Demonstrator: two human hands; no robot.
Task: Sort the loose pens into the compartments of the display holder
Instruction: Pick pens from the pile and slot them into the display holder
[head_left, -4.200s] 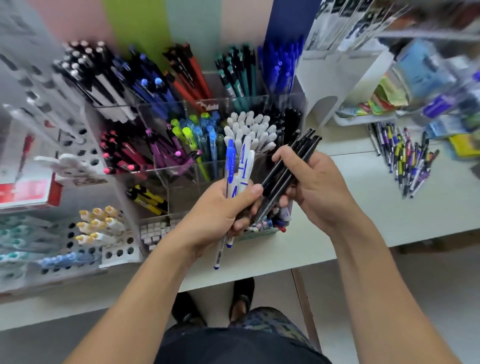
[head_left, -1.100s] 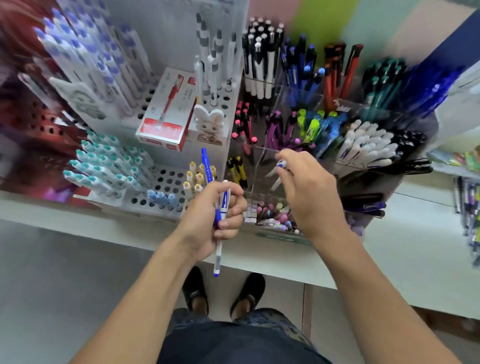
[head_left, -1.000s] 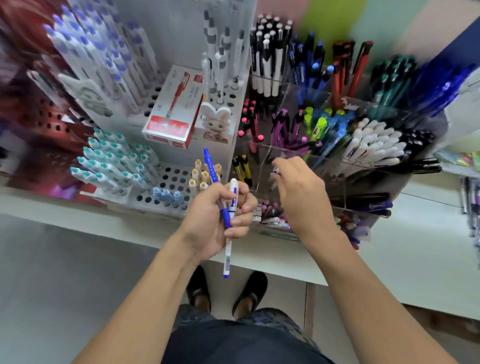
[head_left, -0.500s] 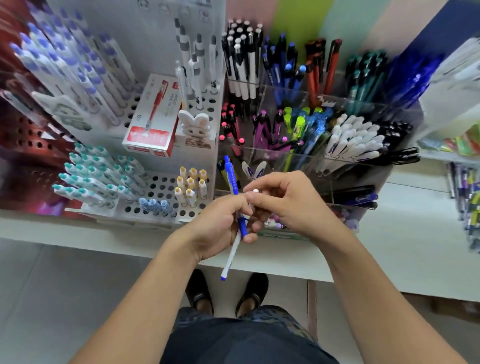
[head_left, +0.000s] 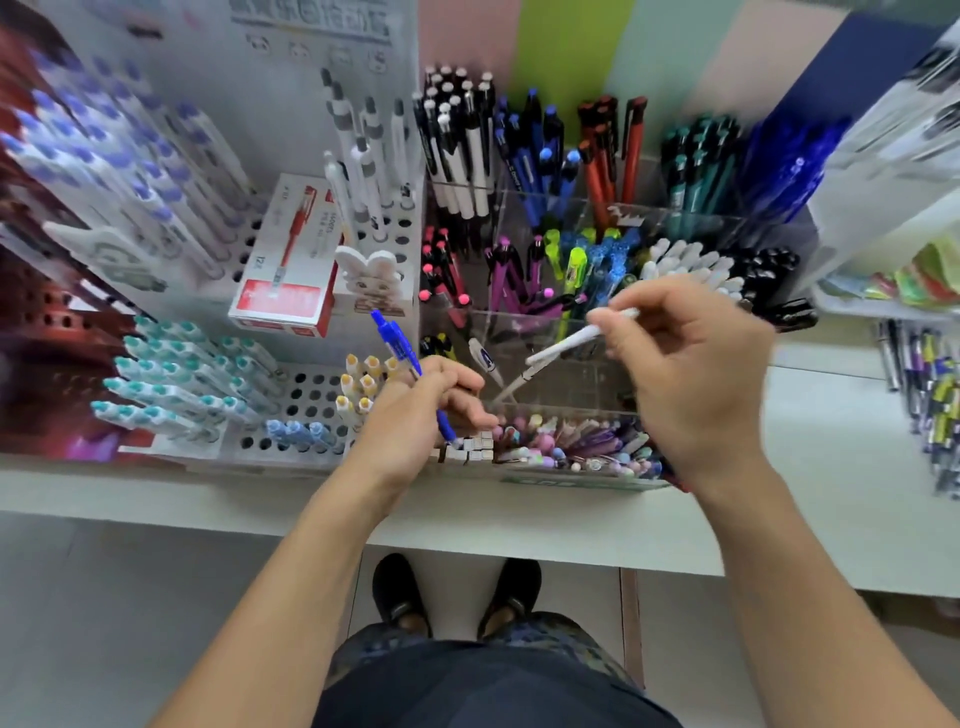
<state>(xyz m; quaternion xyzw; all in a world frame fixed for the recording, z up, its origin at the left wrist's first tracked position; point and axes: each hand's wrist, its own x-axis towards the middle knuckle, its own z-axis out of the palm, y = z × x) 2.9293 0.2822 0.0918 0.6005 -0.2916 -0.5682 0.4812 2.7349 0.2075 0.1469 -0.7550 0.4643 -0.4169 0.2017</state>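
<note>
My left hand grips a blue pen, its clip end pointing up and to the left. A white pen is pinched in my right hand and slants down-left over a front compartment of the clear display holder. That compartment holds two white pens leaning against its wall. Further back, the holder's compartments are filled with black-and-white, blue, red, teal, pink, purple, green and white-capped pens.
A white perforated rack on the left carries teal, blue and yellow markers, with a red-and-white pen box on it. A low tray of pastel pens stands at the holder's front. Loose pens lie on the table at far right.
My right hand took the white pen out of my left hand and carried it up and to the right over the holder. The left hand now keeps only the blue pen.
</note>
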